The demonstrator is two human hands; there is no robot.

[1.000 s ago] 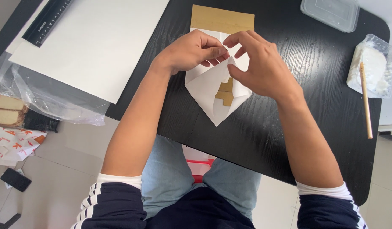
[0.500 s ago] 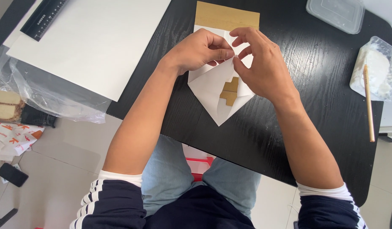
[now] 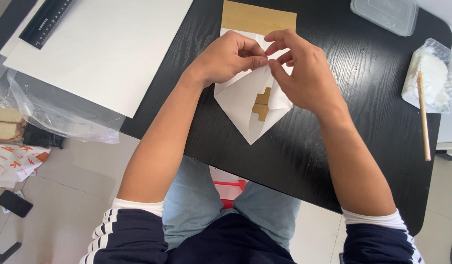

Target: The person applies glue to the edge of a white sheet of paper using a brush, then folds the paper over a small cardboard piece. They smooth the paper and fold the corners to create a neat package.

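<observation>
As before, hands pinch paper.

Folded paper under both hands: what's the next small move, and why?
Probably press the pinched flap flat and run a fingertip along its crease. Both hands, left hand and right hand, meet at the top of the folded paper, fingertips pinching a raised edge near its centre line. The lower part already lies flat, coming to a point on the black table, so only that top flap looks unset.

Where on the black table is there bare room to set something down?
Bare black wooden table lies between the folded white paper and the near edge, and between the right hand and the wooden stick. Crowded: the left side, under the large white sheet.
</observation>
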